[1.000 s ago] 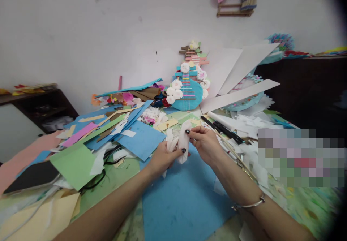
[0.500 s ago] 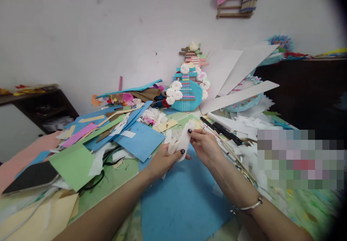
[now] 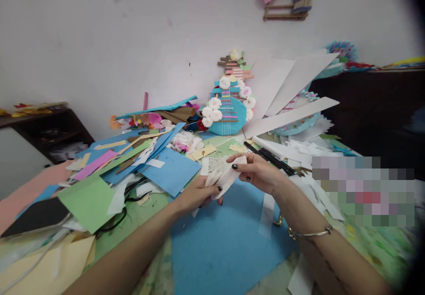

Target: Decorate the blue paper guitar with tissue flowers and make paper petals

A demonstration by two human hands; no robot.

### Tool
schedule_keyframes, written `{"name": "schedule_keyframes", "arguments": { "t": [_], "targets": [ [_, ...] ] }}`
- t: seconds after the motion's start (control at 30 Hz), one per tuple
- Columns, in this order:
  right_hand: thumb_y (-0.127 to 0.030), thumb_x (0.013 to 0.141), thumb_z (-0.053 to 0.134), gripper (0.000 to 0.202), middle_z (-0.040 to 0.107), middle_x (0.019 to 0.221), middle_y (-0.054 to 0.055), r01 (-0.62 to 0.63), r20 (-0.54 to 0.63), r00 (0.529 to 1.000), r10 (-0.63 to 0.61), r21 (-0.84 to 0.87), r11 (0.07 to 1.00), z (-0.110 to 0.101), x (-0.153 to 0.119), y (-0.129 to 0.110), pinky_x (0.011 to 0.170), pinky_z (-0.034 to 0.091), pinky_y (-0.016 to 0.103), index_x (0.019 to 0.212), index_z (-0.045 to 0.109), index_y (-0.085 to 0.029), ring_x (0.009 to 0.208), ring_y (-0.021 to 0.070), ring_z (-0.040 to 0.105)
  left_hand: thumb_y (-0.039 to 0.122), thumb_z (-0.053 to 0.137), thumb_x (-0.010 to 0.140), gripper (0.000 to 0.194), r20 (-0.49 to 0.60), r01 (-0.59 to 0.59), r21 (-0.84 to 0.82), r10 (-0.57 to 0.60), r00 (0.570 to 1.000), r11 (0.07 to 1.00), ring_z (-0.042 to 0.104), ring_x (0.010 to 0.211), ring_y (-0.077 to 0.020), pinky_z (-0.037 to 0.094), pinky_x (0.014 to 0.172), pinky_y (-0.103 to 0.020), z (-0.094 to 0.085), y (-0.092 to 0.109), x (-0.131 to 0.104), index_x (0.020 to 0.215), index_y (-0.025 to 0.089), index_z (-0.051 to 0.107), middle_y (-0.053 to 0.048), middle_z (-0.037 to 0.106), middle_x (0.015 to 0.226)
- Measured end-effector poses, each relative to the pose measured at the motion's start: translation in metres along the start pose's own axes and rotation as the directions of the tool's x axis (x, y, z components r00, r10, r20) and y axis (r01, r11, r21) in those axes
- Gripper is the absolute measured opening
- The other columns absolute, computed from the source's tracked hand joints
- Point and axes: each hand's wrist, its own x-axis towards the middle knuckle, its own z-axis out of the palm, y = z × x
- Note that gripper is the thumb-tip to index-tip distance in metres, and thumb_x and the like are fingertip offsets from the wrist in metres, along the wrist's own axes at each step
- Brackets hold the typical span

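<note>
Between both hands is a strip of thin white paper, folded or gathered at its left end and stretched toward the upper right. My left hand pinches the gathered end, thumb on top. With thumb and fingers, my right hand grips the strip's upper right end. Both hands hover above a large blue paper sheet. Behind them stands a blue paper guitar-shaped craft with white paper flowers along its sides, leaning toward the wall.
Black markers lie beyond my right wrist, beside white paper scraps. At left are a blue sheet, a green sheet and a dark phone-like slab. A tangle of white string sits behind the left hand. White boards lean at the back.
My right hand has shifted right and turned, drawing the strip's end to a more slanted angle. My left hand keeps its pinch in almost the same place.
</note>
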Motion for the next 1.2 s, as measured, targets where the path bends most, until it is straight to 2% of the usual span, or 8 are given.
{"name": "schedule_keyframes", "arguments": {
  "t": [0.1,0.27,0.4,0.63,0.73,0.9,1.07,1.2],
  "targets": [
    [-0.021,0.058,0.075,0.021,0.056,0.065,-0.001,0.004,-0.007,1.000,-0.004,-0.047,0.999,-0.008,-0.001,-0.001,0.048,0.031,0.021,0.077,0.068,-0.016,0.056,0.0072,0.046,0.030,0.064,0.071,0.020,-0.036,-0.045,0.079,0.048,0.998,0.996,0.032,0.037,-0.0038,0.021,0.035,-0.017,-0.002,0.003,0.001,0.079,0.011,0.064,-0.002,0.059,0.056],
    [-0.020,0.057,0.074,0.022,0.056,0.064,-0.002,0.020,-0.089,0.996,-0.031,-0.117,0.993,-0.015,0.000,-0.004,0.050,0.036,0.021,0.077,0.065,-0.016,0.053,0.0065,0.048,0.036,0.068,0.072,0.048,-0.173,-0.087,0.031,0.091,0.981,0.996,0.030,0.037,-0.0023,0.022,0.035,-0.016,-0.010,0.000,0.005,0.109,0.009,0.056,-0.006,0.067,0.066],
    [-0.021,0.058,0.072,0.022,0.057,0.064,-0.002,0.039,-0.117,0.991,-0.063,-0.195,0.980,-0.015,-0.001,-0.006,0.050,0.034,0.021,0.077,0.062,-0.016,0.054,0.0076,0.051,0.038,0.066,0.075,0.045,-0.239,-0.132,-0.023,0.123,0.963,0.991,0.027,0.037,-0.0004,0.020,0.035,-0.016,-0.012,-0.003,0.006,0.106,0.007,0.055,-0.011,0.070,0.075],
    [-0.024,0.061,0.069,0.025,0.052,0.058,-0.004,0.067,-0.101,0.991,-0.091,-0.225,0.972,-0.010,0.002,-0.001,0.047,0.029,0.022,0.082,0.060,-0.015,0.048,0.0065,0.043,0.042,0.062,0.078,0.046,-0.186,-0.175,-0.173,0.142,0.972,0.969,0.021,0.037,0.0010,0.015,0.036,-0.016,-0.012,-0.009,0.009,0.107,0.008,0.055,-0.010,0.068,0.077],
    [-0.024,0.062,0.068,0.024,0.050,0.057,-0.004,0.080,-0.112,0.988,-0.105,-0.213,0.974,-0.009,0.003,0.002,0.047,0.029,0.023,0.083,0.060,-0.015,0.048,0.0063,0.042,0.045,0.063,0.076,0.053,-0.175,-0.171,-0.145,0.145,0.974,0.975,0.024,0.037,0.0006,0.018,0.035,-0.017,-0.011,-0.006,0.008,0.112,0.007,0.056,-0.010,0.067,0.080],
    [-0.021,0.062,0.067,0.022,0.052,0.062,-0.004,0.090,-0.161,0.980,-0.120,-0.179,0.980,-0.010,0.005,0.006,0.049,0.032,0.022,0.082,0.060,-0.015,0.050,0.0061,0.044,0.036,0.075,0.065,0.067,-0.236,-0.171,-0.071,0.150,0.960,0.983,0.030,0.039,-0.0008,0.021,0.035,-0.016,-0.010,-0.002,0.006,0.122,0.009,0.051,-0.008,0.068,0.079],
    [-0.021,0.061,0.068,0.022,0.053,0.059,-0.004,0.090,-0.167,0.979,-0.115,-0.151,0.984,-0.009,0.005,0.005,0.049,0.033,0.022,0.081,0.060,-0.015,0.050,0.0068,0.047,0.038,0.070,0.071,0.055,-0.288,-0.196,-0.045,0.175,0.941,0.980,0.029,0.036,-0.0003,0.021,0.035,-0.017,-0.011,-0.002,0.007,0.115,0.008,0.056,-0.010,0.069,0.080],
    [-0.022,0.061,0.070,0.023,0.053,0.058,-0.004,0.090,-0.149,0.983,-0.109,-0.129,0.988,-0.008,0.005,0.006,0.049,0.034,0.022,0.081,0.060,-0.015,0.050,0.0067,0.047,0.042,0.065,0.075,0.055,-0.257,-0.198,-0.113,0.164,0.952,0.974,0.022,0.036,0.0003,0.017,0.035,-0.017,-0.010,-0.002,0.007,0.117,0.009,0.053,-0.008,0.067,0.075]
  ]
}}
